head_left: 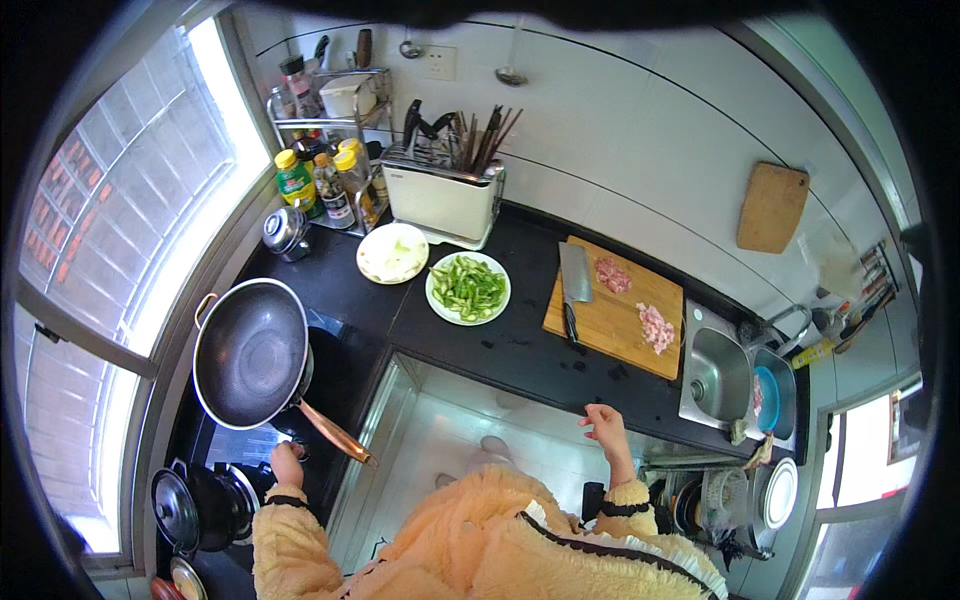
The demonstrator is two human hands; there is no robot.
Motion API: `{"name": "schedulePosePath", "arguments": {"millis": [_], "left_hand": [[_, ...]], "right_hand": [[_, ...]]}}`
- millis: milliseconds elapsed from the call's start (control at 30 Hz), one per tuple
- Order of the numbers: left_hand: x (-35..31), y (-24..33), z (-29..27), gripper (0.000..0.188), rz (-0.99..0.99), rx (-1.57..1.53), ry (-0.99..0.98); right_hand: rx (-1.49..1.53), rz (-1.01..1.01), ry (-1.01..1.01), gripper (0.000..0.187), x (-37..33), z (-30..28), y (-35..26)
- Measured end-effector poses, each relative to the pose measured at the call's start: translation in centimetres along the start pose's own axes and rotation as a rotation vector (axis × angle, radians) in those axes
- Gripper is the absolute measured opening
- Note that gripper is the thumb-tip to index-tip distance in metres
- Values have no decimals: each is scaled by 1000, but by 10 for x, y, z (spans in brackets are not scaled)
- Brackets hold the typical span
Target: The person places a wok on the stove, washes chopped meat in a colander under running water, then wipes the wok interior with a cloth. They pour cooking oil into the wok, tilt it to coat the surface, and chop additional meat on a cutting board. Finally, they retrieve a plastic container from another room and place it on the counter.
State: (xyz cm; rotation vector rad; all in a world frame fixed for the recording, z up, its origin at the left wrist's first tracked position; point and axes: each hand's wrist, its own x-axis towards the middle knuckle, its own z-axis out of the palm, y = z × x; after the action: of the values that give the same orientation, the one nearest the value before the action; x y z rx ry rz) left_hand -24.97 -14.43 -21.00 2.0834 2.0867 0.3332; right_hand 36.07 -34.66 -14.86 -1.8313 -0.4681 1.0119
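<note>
My left hand [287, 466] is closed at the front of the black gas stove, its fingers around a dark stove knob [294, 448] that is mostly hidden. Just above it, a wok [250, 352] with a dark, bare inside sits on the stove. Its copper-coloured handle [335, 432] points toward me, to the right of that hand. My right hand [606, 430] hangs in the air in front of the counter, fingers loosely bent and apart, with nothing in them. Beyond it lies a wooden cutting board [612, 328] with a cleaver [575, 272], minced meat [612, 275] and diced pale-pink meat [656, 329].
A plate of sliced green peppers [468, 288] and a plate of pale pieces [393, 253] stand on the black counter. Behind them are a knife holder [440, 195] and seasoning bottles [335, 190]. A black pot [180, 505] stands near left, a sink [718, 372] at right.
</note>
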Motion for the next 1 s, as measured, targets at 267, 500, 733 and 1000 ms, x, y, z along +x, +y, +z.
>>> {"name": "schedulePosePath", "arguments": {"millis": [267,500,733,1000], "left_hand": [[3,-12,6,15,18,-33,-14],[8,-22,17,11,-11,39,-53],[11,-33,25,10,36,75,-23],[-13,-24,19,35,-80,158,-118]], "right_hand": [[-11,38,51,28,-4,-33,27],[32,67,141,31,-16,-74,55],[49,130,276,31,-43,-126,81],[130,141,431,28,-37,-211,125]]}}
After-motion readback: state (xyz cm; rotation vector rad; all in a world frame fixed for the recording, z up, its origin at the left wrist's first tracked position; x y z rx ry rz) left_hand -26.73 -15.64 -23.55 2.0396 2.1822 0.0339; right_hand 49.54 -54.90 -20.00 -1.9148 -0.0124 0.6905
